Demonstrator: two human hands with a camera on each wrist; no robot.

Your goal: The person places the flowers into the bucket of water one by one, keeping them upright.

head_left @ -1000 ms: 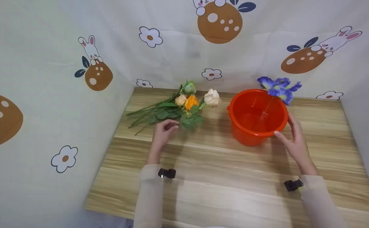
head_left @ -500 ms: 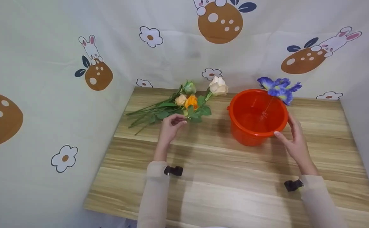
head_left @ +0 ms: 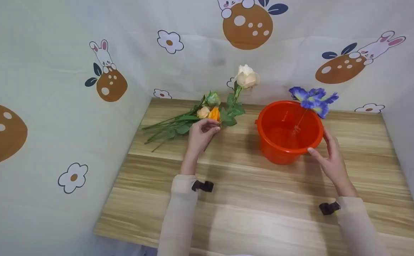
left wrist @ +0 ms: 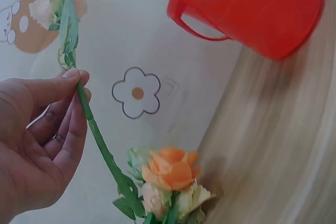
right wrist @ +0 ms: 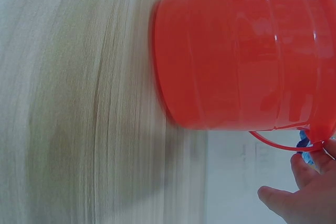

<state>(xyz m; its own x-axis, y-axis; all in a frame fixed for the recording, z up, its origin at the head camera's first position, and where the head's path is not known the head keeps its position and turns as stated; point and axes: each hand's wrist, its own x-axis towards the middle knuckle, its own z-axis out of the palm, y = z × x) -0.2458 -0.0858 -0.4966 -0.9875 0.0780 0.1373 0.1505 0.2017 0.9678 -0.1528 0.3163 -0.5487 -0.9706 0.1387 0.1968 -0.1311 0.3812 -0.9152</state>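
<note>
My left hand (head_left: 200, 135) pinches the green stem (left wrist: 100, 137) of a white rose (head_left: 247, 78) between thumb and fingers. The rose stands nearly upright, its bloom raised against the patterned backdrop. Just behind that hand, an orange rose (head_left: 214, 113), a peach rose (head_left: 203, 112) and a pale green rose (head_left: 213, 99) lie on the table, stems pointing left. My right hand (head_left: 332, 163) holds the right side of a red bucket (head_left: 280, 154), thumb at the rim and fingers round the outside. A blue-purple iris (head_left: 313, 101) leans inside the bucket, its bloom over the back rim.
The wooden table (head_left: 256, 213) meets a printed cloth backdrop (head_left: 192, 67) behind the flowers and bucket. Another cloth wall stands along the left side. A thin red handle (right wrist: 281, 144) hangs at the bucket's side.
My left hand has moved right and away from me, lifting the white rose from beside the other roses until it stands upright. My right hand and the bucket have stayed in place.
</note>
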